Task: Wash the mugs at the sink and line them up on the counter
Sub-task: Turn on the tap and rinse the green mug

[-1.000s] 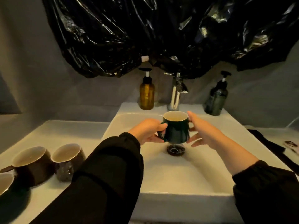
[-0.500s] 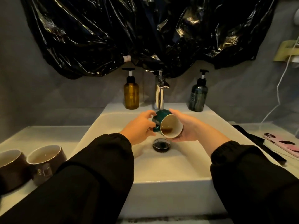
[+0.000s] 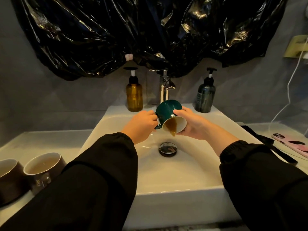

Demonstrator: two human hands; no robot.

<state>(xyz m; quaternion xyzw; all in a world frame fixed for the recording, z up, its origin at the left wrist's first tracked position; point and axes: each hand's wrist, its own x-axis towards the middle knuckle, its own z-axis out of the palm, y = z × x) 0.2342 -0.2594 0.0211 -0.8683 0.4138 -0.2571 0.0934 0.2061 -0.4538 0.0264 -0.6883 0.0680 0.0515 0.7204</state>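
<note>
Counter (image 3: pixel 50 140) holds two brown mugs (image 3: pixel 45 170) (image 3: pixel 8 179); both hands' (image 3: pixel 141 126) (image 3: pixel 195 126) fingers (image 3: pixel 178 112) grip one green mug (image 3: pixel 166 109).

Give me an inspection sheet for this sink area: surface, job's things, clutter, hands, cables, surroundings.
Surface: white counter around a white sink; wet near the drain.
Job's things: green mug tilted over the sink, brown liquid pouring out; near brown mug, holding liquid, and far-left brown mug upright on the counter.
Clutter: amber pump bottle and dark pump bottle flank the tap; phone and black strip at right.
Hands: left hand grips the green mug's handle; right hand holds its body.
Cables: white cable down the right wall.
Surroundings: black plastic sheet above the tap.
</note>
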